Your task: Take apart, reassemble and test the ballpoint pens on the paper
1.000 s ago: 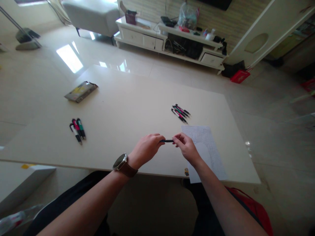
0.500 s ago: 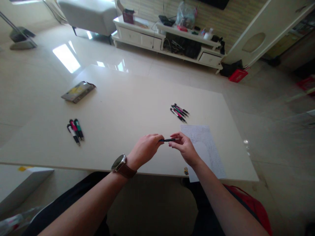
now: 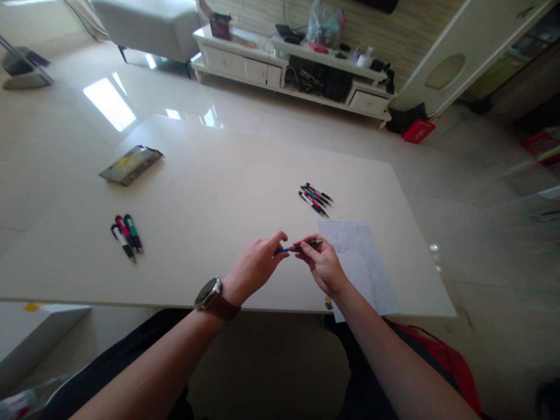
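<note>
Between my two hands, above the near side of the table, is a pen [image 3: 283, 250] with a blue part at the left and a black part at the right. My left hand [image 3: 258, 259], below a wristwatch, has its thumb and curled fingers at the blue end, its index finger lifted off. My right hand [image 3: 321, 262] pinches the black part between thumb and fingers. A printed paper sheet [image 3: 371, 256] lies under and beside my right forearm. Beyond it lie several pens [image 3: 315, 199] side by side. Far to the left are three thicker pens [image 3: 126, 236], white, pink and green.
The white table [image 3: 219, 192] also carries a grey and yellow packet [image 3: 131, 165] at the back left. A small cartoon sticker [image 3: 328, 303] is near the front edge. Past the table are a white TV cabinet [image 3: 240, 64], a grey seat [image 3: 149, 29] and a red bag [image 3: 419, 131].
My right hand has turned and closed on the black end of the pen. My left index finger has lifted, and the pen's blue part now shows. The view has shifted slightly.
</note>
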A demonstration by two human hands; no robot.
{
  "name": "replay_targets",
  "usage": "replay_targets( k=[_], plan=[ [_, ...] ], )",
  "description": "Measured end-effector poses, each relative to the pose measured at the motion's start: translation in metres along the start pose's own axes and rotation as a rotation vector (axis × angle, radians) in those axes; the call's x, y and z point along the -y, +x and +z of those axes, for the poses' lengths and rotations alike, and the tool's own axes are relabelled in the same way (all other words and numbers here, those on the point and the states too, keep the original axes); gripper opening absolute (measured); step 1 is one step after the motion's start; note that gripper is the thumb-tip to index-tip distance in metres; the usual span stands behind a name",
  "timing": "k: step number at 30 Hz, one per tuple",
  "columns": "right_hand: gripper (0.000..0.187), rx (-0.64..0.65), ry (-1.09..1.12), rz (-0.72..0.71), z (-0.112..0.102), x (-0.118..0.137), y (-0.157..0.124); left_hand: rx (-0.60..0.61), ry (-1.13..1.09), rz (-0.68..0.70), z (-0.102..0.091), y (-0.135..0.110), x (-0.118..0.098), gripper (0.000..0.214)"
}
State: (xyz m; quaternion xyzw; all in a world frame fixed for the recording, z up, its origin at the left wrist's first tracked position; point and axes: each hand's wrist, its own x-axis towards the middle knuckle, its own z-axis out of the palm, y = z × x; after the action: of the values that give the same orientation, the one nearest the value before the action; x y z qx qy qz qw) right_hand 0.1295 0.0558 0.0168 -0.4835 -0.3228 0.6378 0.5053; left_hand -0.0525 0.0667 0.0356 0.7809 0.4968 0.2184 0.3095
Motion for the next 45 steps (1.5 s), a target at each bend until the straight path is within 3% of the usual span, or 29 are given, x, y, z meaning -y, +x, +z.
replay_targets(
  k=[10, 19, 27, 32, 37, 41, 45],
  plan=[
    [0.028, -0.181, 0.095, -0.073, -0.01, 0.009, 0.006, -0.018, 0.144, -0.124, -0.006, 0.004, 0.02, 0.009],
    [0.027, -0.131, 0.03, -0.032, -0.01, 0.006, 0.003, 0.024, 0.417, -0.284, -0.017, 0.001, 0.063, 0.019],
    [0.025, -0.095, -0.05, -0.054, -0.007, 0.002, 0.002, 0.047, 0.401, -0.32, -0.008, -0.002, 0.088, 0.025],
    [0.026, -0.084, -0.096, -0.055, -0.005, 0.003, 0.002, -0.044, 0.344, -0.188, -0.004, 0.0, 0.077, 0.031],
    [0.024, -0.081, -0.123, -0.068, -0.002, 0.003, 0.001, 0.089, 0.002, 0.063, 0.005, 0.004, 0.043, 0.035],
    [0.022, -0.063, -0.167, -0.062, -0.001, 0.001, 0.002, 0.12, -0.047, 0.066, 0.008, 0.003, 0.024, 0.022],
    [0.023, -0.112, -0.193, -0.113, -0.005, 0.005, 0.005, 0.113, 0.01, 0.042, 0.004, 0.003, 0.024, 0.023]
  ],
)
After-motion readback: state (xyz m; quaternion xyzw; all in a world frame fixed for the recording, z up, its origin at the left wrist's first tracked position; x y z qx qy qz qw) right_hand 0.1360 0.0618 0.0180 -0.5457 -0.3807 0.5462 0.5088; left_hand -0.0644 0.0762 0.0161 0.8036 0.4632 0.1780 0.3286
